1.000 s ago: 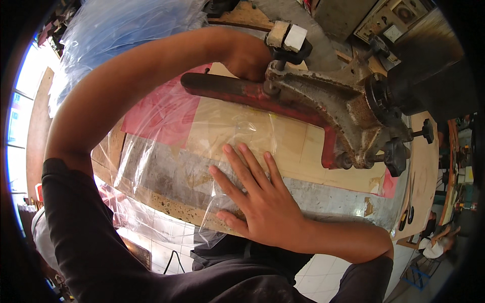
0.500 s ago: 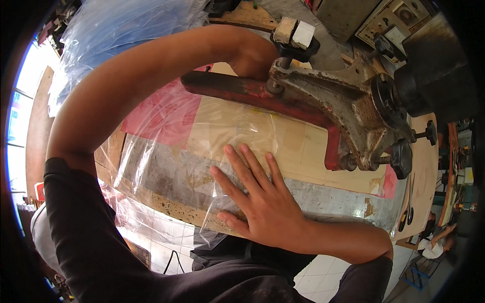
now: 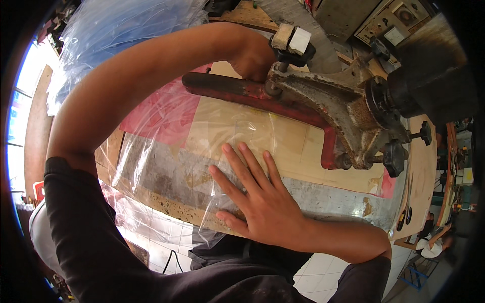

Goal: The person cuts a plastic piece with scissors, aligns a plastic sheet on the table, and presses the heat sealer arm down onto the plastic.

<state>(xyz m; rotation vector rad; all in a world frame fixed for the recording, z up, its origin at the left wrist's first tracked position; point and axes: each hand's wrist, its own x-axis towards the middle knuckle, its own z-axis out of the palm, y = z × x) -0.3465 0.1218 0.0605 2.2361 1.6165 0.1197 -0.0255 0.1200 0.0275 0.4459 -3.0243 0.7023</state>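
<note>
My right hand [image 3: 268,212] lies flat with spread fingers on a clear plastic sheet [image 3: 151,151] at the near side of the work surface. Beneath the plastic show a beige board [image 3: 298,151] and a pink-red strip [image 3: 161,111]. My left arm curves over the far side, so my left hand [image 3: 254,59] sits behind the long red and black pressing bar [image 3: 227,88]. Its fingers are hidden behind the bar and the worn metal bracket [image 3: 338,101]. The bar lies low across the sheet, but I cannot tell whether it touches it.
Bluish clear plastic [image 3: 126,35] is heaped at the far left. Black knobs [image 3: 394,157] stick out from the bracket on the right. Scissors with black handles [image 3: 408,215] lie at the table's right end. A person in a white top [image 3: 431,247] is at the far right.
The view has shifted slightly, moving the machine a little left in the picture. Both hands keep nearly the same places, the right still flat on the plastic.
</note>
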